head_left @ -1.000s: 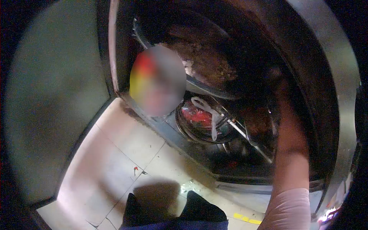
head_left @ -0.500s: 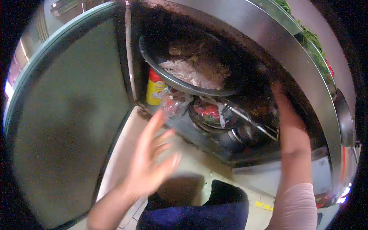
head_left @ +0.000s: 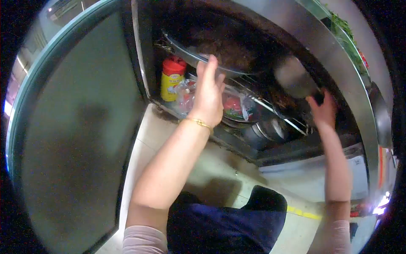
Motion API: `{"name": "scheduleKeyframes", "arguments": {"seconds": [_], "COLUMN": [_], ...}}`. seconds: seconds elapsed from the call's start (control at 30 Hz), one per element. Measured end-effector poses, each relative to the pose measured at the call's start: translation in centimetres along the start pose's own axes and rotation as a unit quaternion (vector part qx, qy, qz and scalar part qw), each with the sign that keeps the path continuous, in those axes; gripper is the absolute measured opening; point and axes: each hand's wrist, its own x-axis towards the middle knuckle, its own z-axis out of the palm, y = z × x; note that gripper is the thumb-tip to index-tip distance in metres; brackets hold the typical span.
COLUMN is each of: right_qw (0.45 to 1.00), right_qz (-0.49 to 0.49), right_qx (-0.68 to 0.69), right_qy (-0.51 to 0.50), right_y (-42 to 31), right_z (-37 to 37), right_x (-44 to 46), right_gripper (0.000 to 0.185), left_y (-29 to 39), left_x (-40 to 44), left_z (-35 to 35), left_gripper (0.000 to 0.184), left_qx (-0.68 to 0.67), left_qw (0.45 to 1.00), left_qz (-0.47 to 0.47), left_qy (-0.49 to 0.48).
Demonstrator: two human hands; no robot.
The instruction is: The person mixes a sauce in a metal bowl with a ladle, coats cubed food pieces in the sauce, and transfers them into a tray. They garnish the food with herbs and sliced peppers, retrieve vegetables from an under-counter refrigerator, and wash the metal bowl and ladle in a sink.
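My left hand (head_left: 210, 91), a thin yellow bracelet on its wrist, reaches up to the front rim of a wide metal basin (head_left: 184, 51). Its fingers are stretched out against the rim. Inside the basin lies a dark brownish mass (head_left: 230, 46), hard to make out in the shadow. Farther right, my right hand (head_left: 325, 110) has its fingers closed at the lower edge of a pale, flat-looking thing (head_left: 295, 77), blurred by motion. Under the basin are a yellow canister with a red lid (head_left: 172, 80) and red food in clear plastic (head_left: 234, 106).
A wire shelf (head_left: 275, 111) runs beneath the basin, inside a dark cabinet. Its open door (head_left: 76, 127) fills the left side. Metal bowls (head_left: 270, 130) stand on the lower level. Above, a steel counter edge (head_left: 292, 25) curves past, with green leaves (head_left: 342, 29) beyond.
My left hand has risen to the basin's rim. The basin has moved farther into the cabinet. My right hand, formerly deep in shadow, now shows with the pale thing.
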Motion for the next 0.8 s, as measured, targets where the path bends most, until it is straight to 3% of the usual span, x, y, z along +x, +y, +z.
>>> {"name": "scheduleKeyframes", "arguments": {"seconds": [0.03, 0.1, 0.2, 0.23, 0.3, 0.33, 0.37, 0.43, 0.53, 0.63, 0.67, 0.7, 0.73, 0.8], "right_qw": [1.0, 0.978, 0.961, 0.913, 0.896, 0.89, 0.883, 0.864, 0.827, 0.799, 0.782, 0.763, 0.736, 0.721], "right_qz": [-0.01, -0.188, -0.274, -0.396, -0.434, -0.448, -0.461, -0.484, -0.513, -0.543, -0.557, -0.573, -0.581, -0.583], "right_qx": [-0.021, -0.011, -0.004, 0.065, 0.089, 0.084, 0.085, 0.122, 0.211, 0.236, 0.253, 0.268, 0.31, 0.337], "right_qy": [0.011, 0.091, 0.036, 0.079, 0.04, 0.014, -0.02, -0.063, -0.095, -0.104, -0.12, -0.133, -0.154, -0.16], "right_y": [0.6, 2.1, 2.3, 3.1, 4.3, 4.5, 4.7, 4.3, 3.4, 1.7, 1.0, 0.3, 1.3, -0.4], "right_z": [-0.6, -1.7, -5.2, -6.6, -7.1, -7.7, -8.4, -10.3, -14.4, -18.6, -20.6, -22.7, -20.0, -25.2], "right_x": [-0.4, -3.4, -6.4, -7.4, -8.7, -9.7, -10.6, -10.8, -8.6, -7.3, -6.8, -6.2, -0.1, 0.0], "right_gripper": [0.057, 0.04, 0.025, 0.026, 0.023, 0.022, 0.021, 0.018, 0.015, 0.013, 0.015, 0.016, 0.018, 0.019], "left_y": [-0.5, -0.4, 0.6, 1.8, 3.2, 4.3, 5.4, 8.0, 11.5, 17.2, 19.9, 22.8, 23.7, 30.7], "left_x": [1.9, 3.5, 5.3, 3.4, -0.5, -2.9, -5.7, -10.3, -15.6, -19.4, -21.0, -22.2, -17.7, -21.1], "left_z": [0.5, 0.9, 0.8, 0.3, 1.3, 1.0, 1.8, 2.7, 5.3, 8.3, 11.0, 12.6, 15.8, 16.3], "left_gripper": [0.059, 0.069, 0.077, 0.1, 0.099, 0.099, 0.102, 0.102, 0.081, 0.058, 0.053, 0.051, 0.048, 0.042], "left_qx": [-0.012, -0.039, -0.078, 0.081, 0.129, 0.122, 0.151, 0.212, 0.288, 0.383, 0.403, 0.498, 0.603, 0.755], "left_qw": [1.0, 0.999, 0.993, 0.986, 0.957, 0.933, 0.923, 0.907, 0.895, 0.877, 0.888, 0.858, 0.796, 0.638], "left_qz": [-0.013, -0.03, -0.091, -0.124, -0.231, -0.278, -0.288, -0.306, -0.326, -0.282, -0.22, -0.125, -0.046, 0.094], "left_qy": [0.001, -0.008, -0.009, -0.08, -0.122, -0.192, -0.205, -0.196, -0.099, -0.07, -0.017, 0.003, 0.036, 0.119]}}
